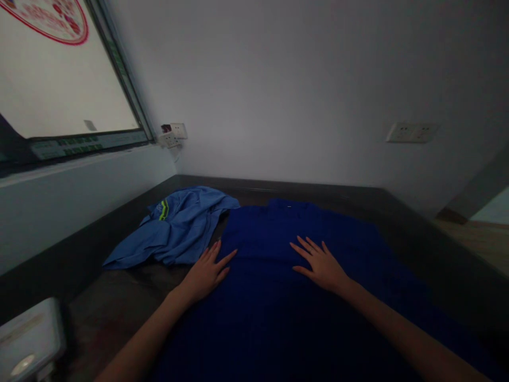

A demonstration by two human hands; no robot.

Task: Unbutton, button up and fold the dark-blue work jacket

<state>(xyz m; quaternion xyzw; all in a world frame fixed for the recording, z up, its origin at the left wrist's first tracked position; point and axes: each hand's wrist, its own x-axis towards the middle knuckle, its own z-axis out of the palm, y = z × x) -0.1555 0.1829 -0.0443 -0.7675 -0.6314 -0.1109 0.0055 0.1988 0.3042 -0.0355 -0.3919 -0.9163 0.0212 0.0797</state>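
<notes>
Pressing left hand [207, 273] and right hand [322, 265] flat, grips unclenched, you're pinning the dark blue shirt [270, 323] smooth on the worktop [115, 307].

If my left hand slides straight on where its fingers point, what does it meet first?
Probably the light blue garment, whose edge lies just beyond the fingertips; the left hand rests on the dark blue shirt's edge. Depth is unclear.

Your shot's dim overall. Light comes off the bright panel [59, 90] upper left, which is washed out white. The shirt [270, 318] sinks into shadow near you and the counter [429, 249] goes almost black. Wide lens bows the edges, corners darken, everything's slightly soft and grainy.
</notes>
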